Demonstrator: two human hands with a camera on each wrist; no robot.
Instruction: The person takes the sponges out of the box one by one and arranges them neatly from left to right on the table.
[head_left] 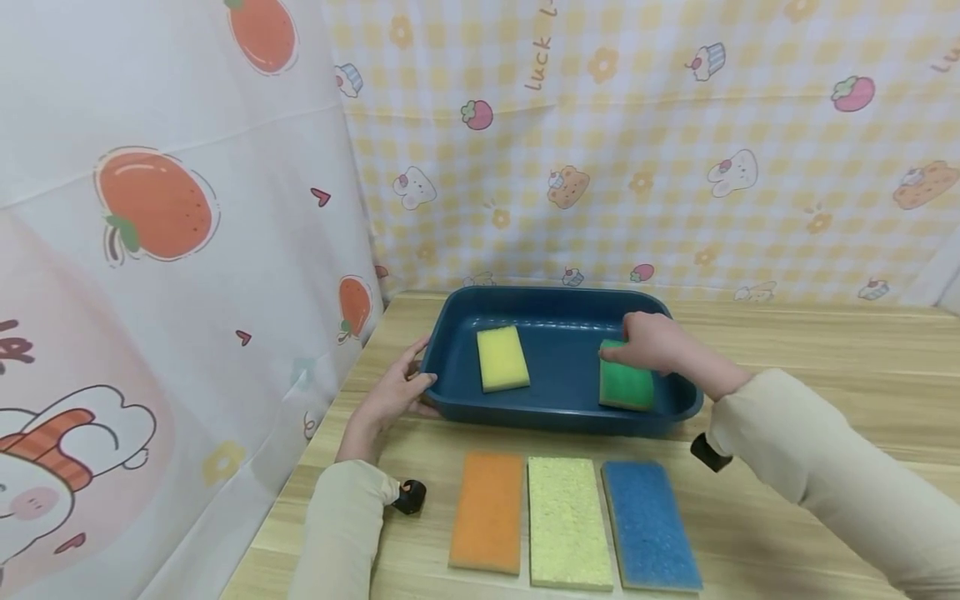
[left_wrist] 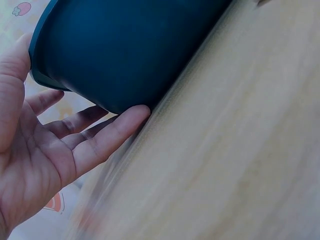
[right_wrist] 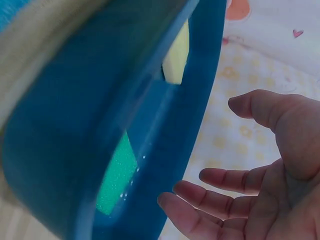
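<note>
A dark blue rectangular basin (head_left: 532, 418) stands on the table. Its left end is held by my left hand (head_left: 393, 387), thumb at the rim and fingers against the outer wall (left_wrist: 125, 55). Inside, a yellow sponge (head_left: 503, 358) lies toward the left and a green sponge (head_left: 627, 387) toward the right. Over the basin's right part hovers my right hand (head_left: 654, 342), covering some of the green sponge in the head view. In the right wrist view its fingers are spread and empty, apart from the green sponge (right_wrist: 117, 175).
In front of the basin, an orange sponge (head_left: 487, 512), a pale yellow sponge (head_left: 568, 523) and a blue sponge (head_left: 651, 525) lie side by side on the wooden table (head_left: 810, 350). A patterned cloth (head_left: 645, 150) hangs behind, another (head_left: 187, 333) at the left.
</note>
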